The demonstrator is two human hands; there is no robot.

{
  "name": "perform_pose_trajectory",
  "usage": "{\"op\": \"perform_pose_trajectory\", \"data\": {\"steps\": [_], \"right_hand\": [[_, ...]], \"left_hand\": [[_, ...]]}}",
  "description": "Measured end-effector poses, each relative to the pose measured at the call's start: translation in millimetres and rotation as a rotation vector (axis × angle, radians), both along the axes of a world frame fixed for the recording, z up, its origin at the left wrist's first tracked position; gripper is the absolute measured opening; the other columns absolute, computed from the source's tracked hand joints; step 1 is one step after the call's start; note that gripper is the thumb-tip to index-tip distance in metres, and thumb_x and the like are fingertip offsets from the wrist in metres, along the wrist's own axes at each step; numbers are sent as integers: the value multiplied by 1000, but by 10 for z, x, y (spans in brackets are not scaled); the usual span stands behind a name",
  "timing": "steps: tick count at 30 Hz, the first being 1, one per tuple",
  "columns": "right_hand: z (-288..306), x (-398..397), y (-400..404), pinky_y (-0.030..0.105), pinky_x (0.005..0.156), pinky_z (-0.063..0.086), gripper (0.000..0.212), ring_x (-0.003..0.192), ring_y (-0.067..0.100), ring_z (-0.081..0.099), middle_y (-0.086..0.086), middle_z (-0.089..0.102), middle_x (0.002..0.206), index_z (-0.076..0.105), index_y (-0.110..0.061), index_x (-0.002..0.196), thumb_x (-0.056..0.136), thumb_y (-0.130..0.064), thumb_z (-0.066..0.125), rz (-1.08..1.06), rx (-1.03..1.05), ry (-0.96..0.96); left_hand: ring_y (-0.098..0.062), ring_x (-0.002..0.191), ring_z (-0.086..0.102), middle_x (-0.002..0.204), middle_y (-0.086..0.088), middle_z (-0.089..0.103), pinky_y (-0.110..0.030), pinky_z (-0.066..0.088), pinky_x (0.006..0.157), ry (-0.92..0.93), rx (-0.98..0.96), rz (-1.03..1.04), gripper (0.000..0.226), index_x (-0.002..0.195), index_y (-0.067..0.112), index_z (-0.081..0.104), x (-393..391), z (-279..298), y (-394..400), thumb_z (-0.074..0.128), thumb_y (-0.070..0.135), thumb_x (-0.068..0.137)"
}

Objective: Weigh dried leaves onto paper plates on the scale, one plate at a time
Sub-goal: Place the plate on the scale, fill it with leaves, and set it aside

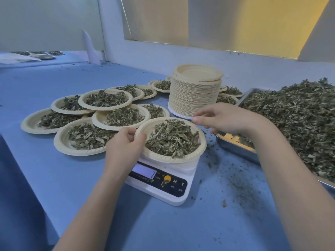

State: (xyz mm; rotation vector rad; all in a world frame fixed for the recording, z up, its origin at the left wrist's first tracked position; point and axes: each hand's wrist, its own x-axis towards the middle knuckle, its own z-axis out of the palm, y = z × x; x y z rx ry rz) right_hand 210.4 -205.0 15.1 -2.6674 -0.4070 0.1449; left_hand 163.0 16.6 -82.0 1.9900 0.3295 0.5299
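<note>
Far left of the frame, your filled plates (85, 113) sit overlapped on the blue table (54, 178), each with its heap of leaves. Coming in toward the middle, your left hand (125, 144) has the near-left rim of the plate on the scale (170, 140), thumb over the edge and fingers curled under it, a proper grip. That plate sits at centre frame with a good mound of dried leaves (172, 137) in it, and it looks tipped up slightly on your side, so I'd say it's being lifted or steadied rather than resting flat. Below it, the scale (163, 183) shows a lit display, but the number is too faint to read in full.

Just right of centre, your right hand (223, 118) hovers over the far rim of the plate, fingertips pinched together; whether they hold a bit of leaf or the rim itself, I can't tell. Behind it stands the tall stack of empty plates (195, 93). At the right edge, the metal tray (233, 147) is piled with loose leaves (293, 120).

My read: this portion is weighed and you're at the hand-off. Next calls for a level lift so nothing spills, a spot among the filled ones on the left, then a fresh plate from the stack onto the scale.
</note>
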Motion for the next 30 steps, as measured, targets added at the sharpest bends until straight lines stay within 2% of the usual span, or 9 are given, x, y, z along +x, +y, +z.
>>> {"op": "perform_pose_trajectory", "data": {"steps": [4, 7, 9, 11, 13, 15, 19, 25, 30], "right_hand": [[-82, 3, 26, 23, 59, 54, 48, 67, 15, 68, 5, 71, 94, 65, -6, 111, 97, -47, 44, -92, -54, 62], [-139, 15, 82, 28, 61, 58, 40, 70, 22, 69, 14, 72, 88, 69, 4, 100, 98, -30, 48, -130, 51, 42], [-123, 14, 108, 18, 42, 47, 35, 60, 18, 66, 17, 71, 81, 69, 9, 95, 95, -20, 50, -171, 159, -24], [-70, 8, 145, 12, 31, 32, 31, 53, 15, 64, 14, 70, 70, 69, 10, 94, 94, -15, 49, -191, 239, -92], [-11, -9, 225, 12, 31, 32, 31, 48, 11, 63, 8, 68, 61, 70, 7, 92, 94, -14, 48, -176, 268, -130], [37, -11, 344, 13, 43, 41, 32, 47, 12, 60, 10, 68, 62, 71, 5, 91, 95, -16, 48, -141, 261, -158], [110, 35, 670, 29, 60, 40, 34, 60, 22, 47, 19, 60, 70, 62, 1, 72, 96, -17, 46, -73, 221, -171], [180, 175, 1311, 33, 54, 28, 40, 57, 23, 40, 15, 48, 62, 42, -9, 57, 96, -16, 45, 13, 207, -262], [290, 436, 1954, 24, 45, 27, 50, 47, 18, 34, 6, 40, 53, 34, -11, 51, 98, -20, 45, 48, 258, -279]], "left_hand": [[-7, 59, 49, 56, 11, 49, -26, 32, 52, 28, 78, 21, 10, 83, 23, 62, 23, 0, -23, 53, 28, 86], [-16, 58, 48, 60, -6, 55, -30, 34, 51, 10, 149, 23, 22, 84, 7, 64, 33, 78, -47, 46, 20, 89], [-22, 61, 47, 74, -20, 63, -32, 35, 55, -24, 158, 44, 28, 92, -2, 64, 38, 182, -33, 45, 18, 89], [-25, 59, 46, 72, -20, 59, -33, 38, 56, -40, 152, 57, 30, 93, -3, 65, 44, 301, 21, 44, 17, 87], [-30, 58, 50, 67, -14, 54, -33, 43, 56, -49, 137, 66, 31, 91, -6, 63, 40, 428, 110, 43, 17, 85], [-27, 56, 42, 62, -11, 47, -32, 35, 53, -65, 174, 100, 30, 87, -8, 61, 25, 537, 217, 44, 16, 85], [-24, 57, 38, 57, -9, 42, -32, 27, 52, -65, 199, 162, 27, 76, -7, 56, -27, 704, 456, 44, 15, 85], [-20, 55, 44, 56, -6, 46, -30, 26, 48, -11, 264, 281, 26, 71, 0, 55, -58, 841, 1000, 45, 17, 88], [-29, 65, 47, 62, -12, 51, -34, 31, 55, 27, 277, 347, 30, 75, -4, 60, 52, 951, 1594, 46, 19, 88]]}}
